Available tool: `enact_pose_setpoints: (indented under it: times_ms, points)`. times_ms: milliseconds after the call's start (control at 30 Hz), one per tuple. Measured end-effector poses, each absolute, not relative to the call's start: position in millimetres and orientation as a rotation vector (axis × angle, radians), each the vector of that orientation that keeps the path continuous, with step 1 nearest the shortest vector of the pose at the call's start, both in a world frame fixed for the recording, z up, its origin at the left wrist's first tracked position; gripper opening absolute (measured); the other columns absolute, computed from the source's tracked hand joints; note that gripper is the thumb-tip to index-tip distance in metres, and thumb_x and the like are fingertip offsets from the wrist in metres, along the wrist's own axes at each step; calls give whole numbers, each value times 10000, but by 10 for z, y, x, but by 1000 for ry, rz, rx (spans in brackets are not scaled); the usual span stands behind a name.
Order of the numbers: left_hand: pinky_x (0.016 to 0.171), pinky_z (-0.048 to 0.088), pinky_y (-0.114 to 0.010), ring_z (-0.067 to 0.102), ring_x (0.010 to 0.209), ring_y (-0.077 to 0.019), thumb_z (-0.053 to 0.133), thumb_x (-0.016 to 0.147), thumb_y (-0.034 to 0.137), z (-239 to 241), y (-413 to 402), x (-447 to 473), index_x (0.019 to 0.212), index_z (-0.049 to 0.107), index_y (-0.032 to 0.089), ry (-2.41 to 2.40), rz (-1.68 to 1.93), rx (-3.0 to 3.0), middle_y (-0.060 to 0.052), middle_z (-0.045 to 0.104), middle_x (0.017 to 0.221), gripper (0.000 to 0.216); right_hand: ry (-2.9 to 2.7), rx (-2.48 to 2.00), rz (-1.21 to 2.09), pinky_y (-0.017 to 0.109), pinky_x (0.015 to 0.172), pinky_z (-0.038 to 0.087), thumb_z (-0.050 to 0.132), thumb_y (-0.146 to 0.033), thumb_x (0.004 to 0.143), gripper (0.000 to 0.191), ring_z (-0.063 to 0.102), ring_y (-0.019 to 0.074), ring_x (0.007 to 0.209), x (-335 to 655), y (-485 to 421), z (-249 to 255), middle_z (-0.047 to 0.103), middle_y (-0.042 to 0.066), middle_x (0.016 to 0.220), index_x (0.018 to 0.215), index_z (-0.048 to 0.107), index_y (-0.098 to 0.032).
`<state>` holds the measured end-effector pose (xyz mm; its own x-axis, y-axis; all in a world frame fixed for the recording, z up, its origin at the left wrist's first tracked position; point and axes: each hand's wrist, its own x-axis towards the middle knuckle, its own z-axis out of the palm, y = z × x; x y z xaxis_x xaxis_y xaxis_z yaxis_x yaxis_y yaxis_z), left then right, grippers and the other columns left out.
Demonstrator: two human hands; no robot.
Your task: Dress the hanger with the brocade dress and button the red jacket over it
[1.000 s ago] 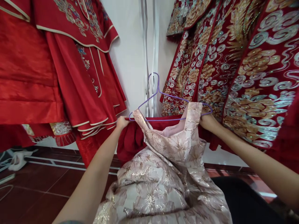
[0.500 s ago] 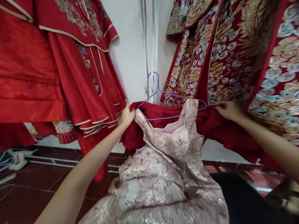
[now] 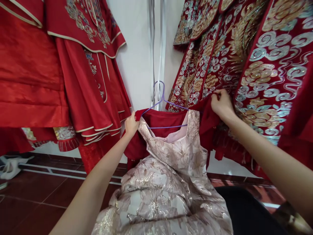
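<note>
A pink and gold brocade dress (image 3: 168, 182) hangs from a purple wire hanger (image 3: 160, 101), over a plain dark red garment (image 3: 161, 119) on the same hanger. My left hand (image 3: 130, 124) is closed on the hanger's left end, gripping the dress strap and red cloth there. My right hand (image 3: 221, 104) is closed in a pinch on the red cloth at the hanger's right side, raised against the embroidered robes.
Red satin garments (image 3: 61, 71) hang at the left. Red robes with gold and silver embroidery (image 3: 256, 65) hang at the right. A white wall with white rails (image 3: 156, 49) stands behind. The floor (image 3: 29, 202) is dark red tile with cables at the far left.
My right hand has moved up and to the left, pulling the red cloth higher. The hanger's right end is now covered by cloth. My left hand has stayed in place.
</note>
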<state>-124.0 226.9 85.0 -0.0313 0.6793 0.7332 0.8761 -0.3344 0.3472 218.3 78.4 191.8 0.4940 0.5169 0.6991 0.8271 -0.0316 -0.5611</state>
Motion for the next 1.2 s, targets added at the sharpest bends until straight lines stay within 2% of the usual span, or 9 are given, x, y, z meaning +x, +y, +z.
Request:
enact_pose_setpoints:
  times_ms: [100,200,300,400,567,733,867,1067,1200]
  points:
    - [681,391,-282,658,827,-255,460,835,217,848,2246,-1236,1155,562,174,-1652,-1299,-2024,-117,703,876,339,-1216,-1703,-613,272,828,382,343,-257,940,355,587,189,925,2023,625,2057,639,156,1017,1181,514,-60]
    - [684,391,-286,659,833,-259,469,835,217,852,2203,-1225,1166,557,173,-1660,-1312,-2027,-123,706,887,345,-1449,-1958,-513,295,800,405,465,-336,910,320,615,204,853,1965,366,2077,665,124,932,1099,594,-112]
    - [702,397,-278,658,844,-247,467,845,219,859,2147,-1209,1168,558,174,-1715,-1295,-2016,-120,706,894,339,-1780,-2346,-242,335,798,434,617,-456,822,412,632,254,874,2017,130,1998,668,156,1006,1069,630,-126]
    - [722,400,-272,655,864,-240,469,848,216,863,2085,-1197,1168,559,177,-1738,-1291,-2019,-118,704,916,335,-1894,-2493,-339,389,850,435,534,-447,882,458,623,311,978,2059,57,1862,632,226,1114,1153,589,-81]
    - [745,408,-304,654,881,-274,466,867,260,867,1982,-1190,1181,555,173,-1745,-1314,-2023,-145,697,922,337,-2017,-2218,-302,349,904,433,348,-343,965,389,616,279,1049,1675,340,1528,632,198,1149,1107,602,-85]
    - [744,423,-314,659,876,-291,489,858,275,895,1938,-1234,1235,527,166,-1754,-1269,-1977,-155,698,919,394,-2140,-1927,-37,295,816,477,307,-368,964,373,659,237,946,965,630,1049,692,136,1011,1078,585,-145]
    - [735,437,-313,660,877,-291,491,845,266,981,1988,-1338,1194,577,196,-1725,-1189,-2046,-136,705,926,366,-2065,-1878,18,280,771,485,436,-393,901,375,664,247,926,878,610,832,690,119,1017,1196,502,-171]
    - [765,446,-326,647,913,-291,501,819,233,1144,2105,-1781,958,685,207,-1702,-975,-2285,-121,710,948,232,-1954,-2068,-170,347,704,476,548,-298,779,485,666,299,848,1417,300,852,682,140,944,1246,493,-177]
    - [750,445,-274,639,861,-217,589,766,289,1229,1997,-1963,920,646,221,-1768,-1294,-2083,-51,703,909,177,-1842,-2157,-432,343,648,467,549,-309,784,447,667,293,778,1838,101,978,690,133,895,1209,543,-168]
